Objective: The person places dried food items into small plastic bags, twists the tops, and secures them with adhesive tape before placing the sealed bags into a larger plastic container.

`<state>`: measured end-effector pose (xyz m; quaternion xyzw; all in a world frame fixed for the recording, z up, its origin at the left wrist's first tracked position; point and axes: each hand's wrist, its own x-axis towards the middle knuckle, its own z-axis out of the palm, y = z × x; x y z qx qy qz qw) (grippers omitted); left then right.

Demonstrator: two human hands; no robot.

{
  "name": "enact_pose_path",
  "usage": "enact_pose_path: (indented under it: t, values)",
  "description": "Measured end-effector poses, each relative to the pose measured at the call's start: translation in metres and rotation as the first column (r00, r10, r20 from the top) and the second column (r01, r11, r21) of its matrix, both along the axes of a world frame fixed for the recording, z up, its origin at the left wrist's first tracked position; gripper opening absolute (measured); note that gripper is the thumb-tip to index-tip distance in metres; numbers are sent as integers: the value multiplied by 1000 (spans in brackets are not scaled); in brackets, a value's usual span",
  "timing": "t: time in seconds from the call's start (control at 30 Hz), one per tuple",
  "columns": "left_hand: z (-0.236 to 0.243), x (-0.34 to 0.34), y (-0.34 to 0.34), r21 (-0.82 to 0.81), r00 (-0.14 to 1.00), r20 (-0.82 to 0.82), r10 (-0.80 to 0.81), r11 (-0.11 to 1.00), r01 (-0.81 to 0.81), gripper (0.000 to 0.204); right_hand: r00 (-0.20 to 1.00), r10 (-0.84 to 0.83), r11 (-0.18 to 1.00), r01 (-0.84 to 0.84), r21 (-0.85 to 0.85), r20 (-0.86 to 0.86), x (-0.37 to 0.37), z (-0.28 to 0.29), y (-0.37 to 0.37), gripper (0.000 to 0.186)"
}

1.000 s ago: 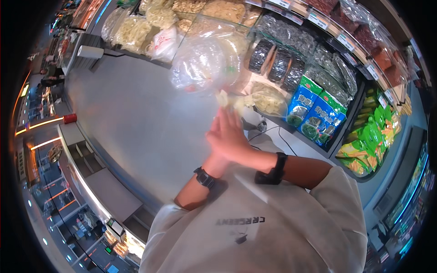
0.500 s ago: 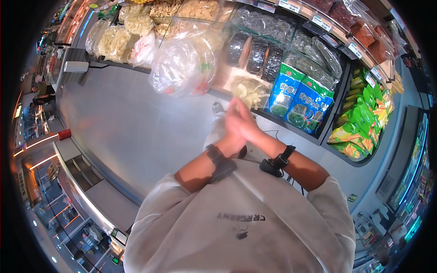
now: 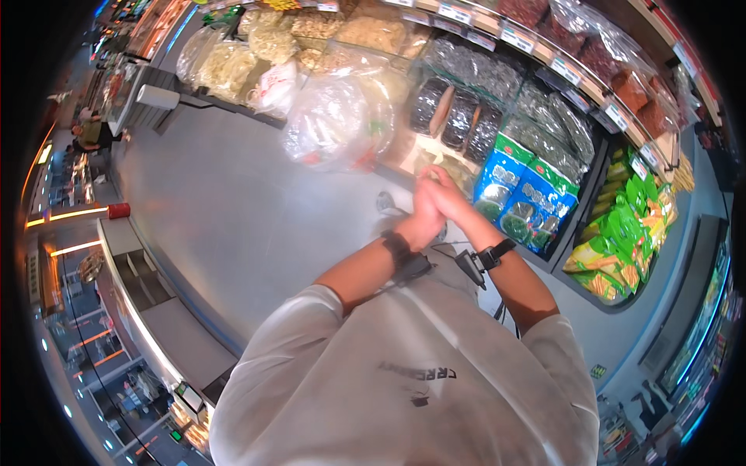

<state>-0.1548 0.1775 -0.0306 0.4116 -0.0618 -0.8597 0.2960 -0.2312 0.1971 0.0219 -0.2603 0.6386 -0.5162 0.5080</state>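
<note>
My left hand (image 3: 422, 217) and my right hand (image 3: 452, 199) are pressed together in front of my body, the fingers closed against each other. Nothing shows between them, though the palms are hidden. Just beyond the fingertips lies a pale yellowish clear-wrapped pack (image 3: 449, 161), partly covered by my hands. To its right stand blue-and-green packets (image 3: 498, 183). Dark, clear-wrapped bundles (image 3: 464, 123) lie farther back. Left of my hands, a large clear plastic bag (image 3: 332, 124) with pale contents rests on the display's front edge.
Bagged dried foods (image 3: 225, 68) fill the far left of the display. Green-and-yellow packets (image 3: 622, 233) occupy a bin at the right. A tagged shelf (image 3: 517, 37) runs along the back. At left are a grey counter (image 3: 183, 342) and a white cylindrical fixture (image 3: 158, 97).
My view has shifted, so the display and my joined hands sit farther right. My fingertips, earlier pointing straight out, now look more folded together.
</note>
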Motion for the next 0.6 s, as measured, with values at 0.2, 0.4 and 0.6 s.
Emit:
enact_pose_path:
  t: [0.2, 0.4, 0.6]
  values:
    - [-33, -17, 25, -243, 986, 85, -144, 956, 161, 33, 978, 18, 988, 15, -153, 207, -24, -54, 28, 28]
    - [-56, -28, 24, -249, 985, 153, -80, 962, 117, 30, 994, -39, 996, 46, -74, 101, -24, -54, 37, 27]
    - [-92, -50, 17, -297, 967, 254, -15, 950, 93, 30, 999, -11, 999, 9, -42, -46, -39, -48, 28, 22]
